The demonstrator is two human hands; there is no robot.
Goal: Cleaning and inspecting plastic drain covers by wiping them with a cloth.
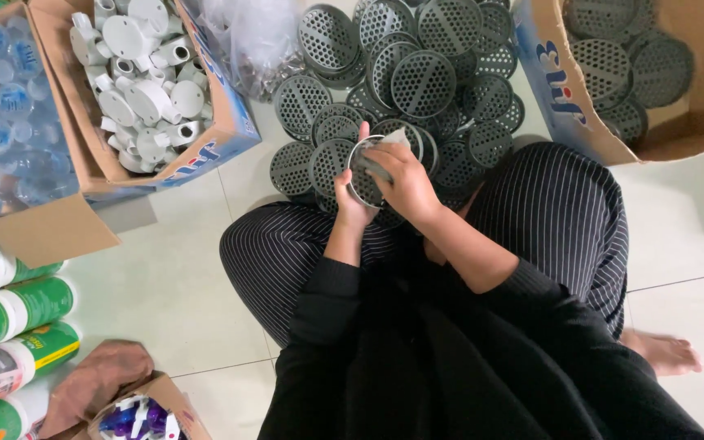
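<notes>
Grey and perforated, the round strainer disc (366,173) sits between your two hands, lifted just above your lap and in front of the heap of matching discs (417,81) on the floor. Your left hand (350,195) clasps its left edge from behind, fingers curled round the rim and one fingertip poking up past the top. Your right hand (405,181) lies over the disc's right half, pinching a small grey cloth or pad (380,159) against its face, so part of the disc is hidden under your knuckles. Both hands are closed on what they hold. To your left stands a cardboard box of white plastic fittings (144,85); to your right another box (613,73) holds more grey discs. Green cans (10,314) lie at the far left.
</notes>
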